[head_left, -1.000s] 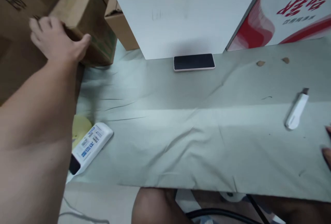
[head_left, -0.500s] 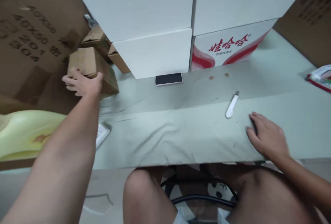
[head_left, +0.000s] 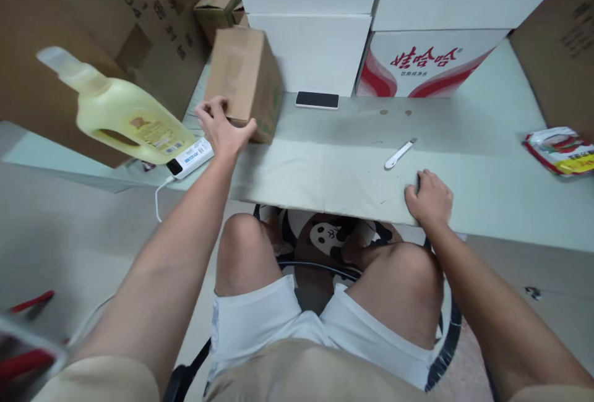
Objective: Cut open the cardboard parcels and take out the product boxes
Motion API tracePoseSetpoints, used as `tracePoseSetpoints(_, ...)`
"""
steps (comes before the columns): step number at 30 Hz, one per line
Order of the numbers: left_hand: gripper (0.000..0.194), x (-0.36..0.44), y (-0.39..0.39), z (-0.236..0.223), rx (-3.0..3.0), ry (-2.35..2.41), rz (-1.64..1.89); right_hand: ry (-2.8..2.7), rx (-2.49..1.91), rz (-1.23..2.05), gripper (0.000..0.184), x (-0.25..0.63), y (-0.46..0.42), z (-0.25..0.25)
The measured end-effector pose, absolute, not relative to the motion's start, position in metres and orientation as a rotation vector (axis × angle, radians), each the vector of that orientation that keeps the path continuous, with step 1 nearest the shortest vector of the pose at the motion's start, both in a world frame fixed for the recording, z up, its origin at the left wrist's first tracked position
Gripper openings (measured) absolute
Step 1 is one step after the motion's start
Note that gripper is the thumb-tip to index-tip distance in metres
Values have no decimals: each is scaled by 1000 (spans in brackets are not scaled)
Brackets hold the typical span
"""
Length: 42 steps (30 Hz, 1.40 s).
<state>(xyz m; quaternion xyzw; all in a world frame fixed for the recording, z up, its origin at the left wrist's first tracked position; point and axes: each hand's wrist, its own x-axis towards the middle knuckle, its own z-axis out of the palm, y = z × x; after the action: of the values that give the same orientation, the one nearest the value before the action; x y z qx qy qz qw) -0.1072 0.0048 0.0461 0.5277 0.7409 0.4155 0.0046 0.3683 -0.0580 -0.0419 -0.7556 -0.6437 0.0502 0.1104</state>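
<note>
My left hand grips the near bottom edge of a brown cardboard box that stands on the cloth-covered table, thumb on one side and fingers on the other. My right hand rests on the table's front edge with its fingers curled over the cloth, holding nothing. A white utility knife lies just beyond the right hand. A black phone lies flat at the back, against the white boxes.
A yellow detergent bottle and a white power bank with a cable sit at the table's left end. White cartons and a red-and-white carton line the back. A snack packet lies far right. Large brown cartons stand left.
My left hand has pulled the brown box from the left corner toward the table's middle. The view has drawn back and tilted down. My right hand has slid to the front edge.
</note>
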Motion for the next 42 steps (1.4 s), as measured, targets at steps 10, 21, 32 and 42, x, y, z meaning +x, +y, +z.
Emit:
tracePoseSetpoints(10, 106, -85, -21, 27, 1991, 1371, 1045, -1870, -2168, 88, 58, 373, -58, -52)
tracePoseSetpoints(21, 46, -38, 12, -1, 1596, 1336, 1615, -1871, -2224, 104, 58, 371, -54, -50)
tracePoseSetpoints(32, 47, -44, 15, 0, 1664, 957, 1459, -1855, -2206, 78, 60, 383, -54, -61)
tracePoseSetpoints(42, 17, -36, 12, 1, 1621, 802, 1551, -2084, -2226, -87, 53, 389, -43, -49)
